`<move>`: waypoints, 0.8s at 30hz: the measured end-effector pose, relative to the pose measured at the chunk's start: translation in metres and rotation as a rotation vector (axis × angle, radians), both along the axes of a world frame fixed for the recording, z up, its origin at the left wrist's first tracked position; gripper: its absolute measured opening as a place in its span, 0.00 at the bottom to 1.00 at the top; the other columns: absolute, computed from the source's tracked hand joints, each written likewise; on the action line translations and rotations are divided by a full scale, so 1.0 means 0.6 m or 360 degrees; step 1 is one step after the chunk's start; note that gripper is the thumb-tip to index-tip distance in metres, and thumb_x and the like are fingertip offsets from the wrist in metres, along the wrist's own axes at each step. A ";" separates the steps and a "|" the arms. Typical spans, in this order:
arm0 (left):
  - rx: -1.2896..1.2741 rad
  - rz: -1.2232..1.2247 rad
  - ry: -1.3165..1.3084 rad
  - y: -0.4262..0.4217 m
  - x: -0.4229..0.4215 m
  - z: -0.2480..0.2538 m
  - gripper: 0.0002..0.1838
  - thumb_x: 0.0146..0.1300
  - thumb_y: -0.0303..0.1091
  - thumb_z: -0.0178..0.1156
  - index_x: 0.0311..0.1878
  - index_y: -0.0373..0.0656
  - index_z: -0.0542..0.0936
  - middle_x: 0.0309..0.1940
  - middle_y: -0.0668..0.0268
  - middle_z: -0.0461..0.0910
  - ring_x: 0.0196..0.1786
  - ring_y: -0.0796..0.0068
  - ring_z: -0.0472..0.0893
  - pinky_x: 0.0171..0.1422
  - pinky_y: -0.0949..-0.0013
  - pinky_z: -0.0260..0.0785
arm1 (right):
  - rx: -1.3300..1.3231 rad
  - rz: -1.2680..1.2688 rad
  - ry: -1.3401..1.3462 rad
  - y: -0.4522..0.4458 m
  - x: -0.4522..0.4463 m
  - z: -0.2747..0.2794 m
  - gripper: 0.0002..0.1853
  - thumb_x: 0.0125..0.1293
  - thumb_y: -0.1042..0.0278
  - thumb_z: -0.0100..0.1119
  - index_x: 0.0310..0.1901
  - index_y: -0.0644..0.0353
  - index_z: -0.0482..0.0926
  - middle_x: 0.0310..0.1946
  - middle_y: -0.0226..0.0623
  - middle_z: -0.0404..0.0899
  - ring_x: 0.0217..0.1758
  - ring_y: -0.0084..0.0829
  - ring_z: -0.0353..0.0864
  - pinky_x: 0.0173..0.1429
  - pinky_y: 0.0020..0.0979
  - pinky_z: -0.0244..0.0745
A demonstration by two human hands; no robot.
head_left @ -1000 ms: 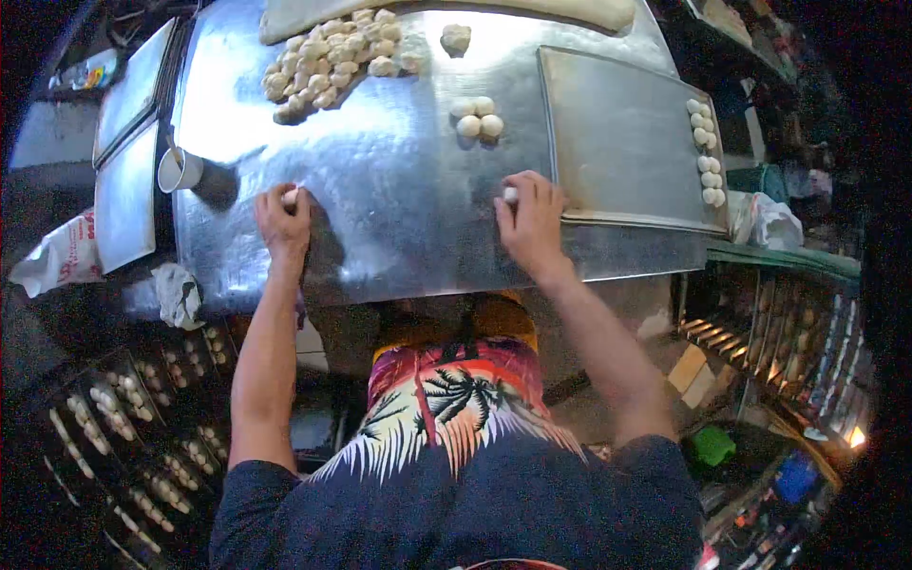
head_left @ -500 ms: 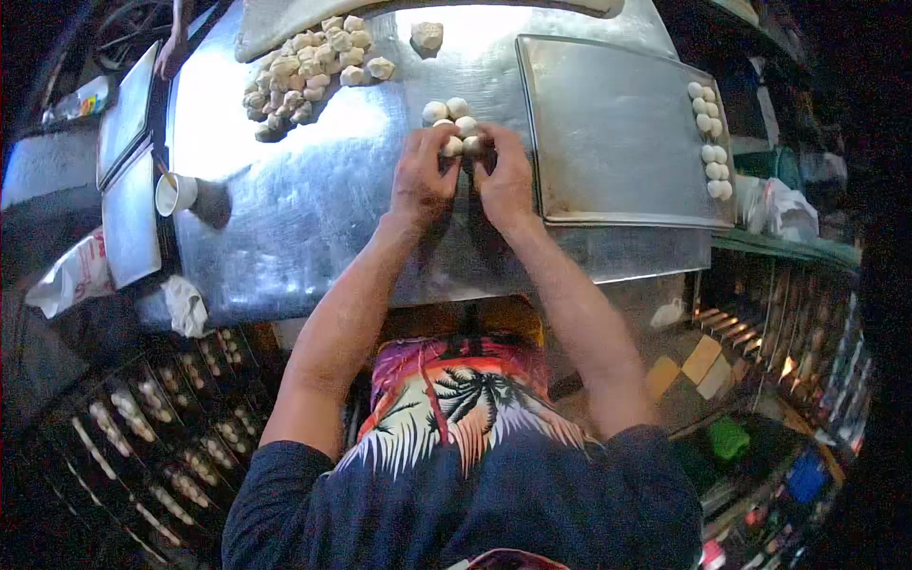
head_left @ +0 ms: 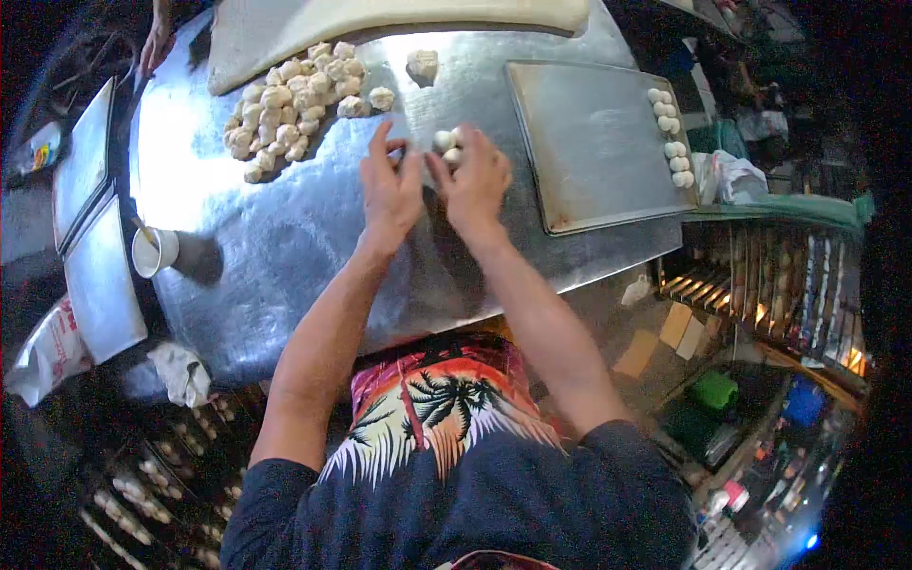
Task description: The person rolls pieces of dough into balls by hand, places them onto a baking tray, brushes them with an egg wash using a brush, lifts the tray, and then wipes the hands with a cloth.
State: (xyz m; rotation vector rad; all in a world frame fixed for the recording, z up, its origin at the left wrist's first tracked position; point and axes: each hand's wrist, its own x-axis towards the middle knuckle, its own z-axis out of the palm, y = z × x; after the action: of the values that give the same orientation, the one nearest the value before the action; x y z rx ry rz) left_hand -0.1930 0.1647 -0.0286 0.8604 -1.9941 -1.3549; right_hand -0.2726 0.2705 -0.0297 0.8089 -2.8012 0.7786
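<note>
Smooth white dough balls [head_left: 444, 141] sit in a small cluster on the metal table [head_left: 313, 256]. My right hand [head_left: 473, 180] curls around their right side and hides part of the cluster. To the left, my left hand [head_left: 390, 190] is apart from the balls, its fingers spread and nothing in them. A heap of rough dough pieces [head_left: 294, 100] lies beyond my left hand, and one separate dough lump [head_left: 422, 66] is farther back. On the right, a metal baking tray [head_left: 598, 147] bears two groups of dough balls [head_left: 665, 110] along its far right side.
A long slab of dough [head_left: 399, 15] stretches across the back of the table. A white cup [head_left: 156, 253] with a stick stands at the left edge, near flat metal trays [head_left: 104, 275]. Another person's hand [head_left: 155, 47] shows at the upper left. Racks [head_left: 142, 484] stand below left.
My left hand has come off the dough balls and opened, moving left. My right hand stays around them. The camera view has shifted, moving the table scene slightly left and down.
</note>
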 end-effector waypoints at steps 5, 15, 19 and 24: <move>-0.0164 0.0011 0.0003 0.004 0.004 -0.043 0.29 0.71 0.31 0.63 0.74 0.41 0.72 0.54 0.55 0.82 0.51 0.60 0.79 0.60 0.57 0.73 | -0.0170 0.0226 -0.0111 0.011 -0.059 0.006 0.20 0.67 0.52 0.70 0.59 0.46 0.86 0.54 0.41 0.82 0.60 0.47 0.76 0.65 0.48 0.71; -0.0520 0.0102 -0.0331 0.039 -0.010 -0.028 0.28 0.71 0.33 0.65 0.73 0.41 0.74 0.59 0.57 0.78 0.57 0.60 0.76 0.65 0.59 0.71 | -0.0494 -0.0187 0.0001 0.300 -0.516 0.022 0.22 0.65 0.59 0.72 0.60 0.51 0.86 0.53 0.46 0.83 0.58 0.48 0.79 0.69 0.48 0.70; -0.0790 0.0046 -0.0441 0.037 -0.017 -0.027 0.28 0.69 0.33 0.66 0.71 0.41 0.76 0.58 0.58 0.79 0.55 0.62 0.75 0.62 0.60 0.70 | -0.0179 -0.0152 0.0327 0.315 -0.584 0.012 0.21 0.66 0.59 0.70 0.60 0.50 0.86 0.58 0.47 0.80 0.60 0.51 0.77 0.67 0.49 0.71; -0.0797 0.0056 -0.0555 0.031 -0.018 -0.034 0.27 0.68 0.34 0.67 0.70 0.42 0.76 0.58 0.57 0.80 0.59 0.57 0.75 0.64 0.57 0.70 | 0.0010 -0.0087 0.0262 0.306 -0.603 0.012 0.21 0.68 0.55 0.68 0.61 0.47 0.87 0.60 0.46 0.80 0.66 0.53 0.75 0.73 0.48 0.69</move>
State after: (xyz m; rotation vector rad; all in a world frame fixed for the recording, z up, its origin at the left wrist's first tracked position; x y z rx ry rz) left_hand -0.2036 0.1830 -0.0491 0.9234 -2.4172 -0.6578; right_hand -0.6342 0.4542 -0.0227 0.7573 -2.6692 0.6630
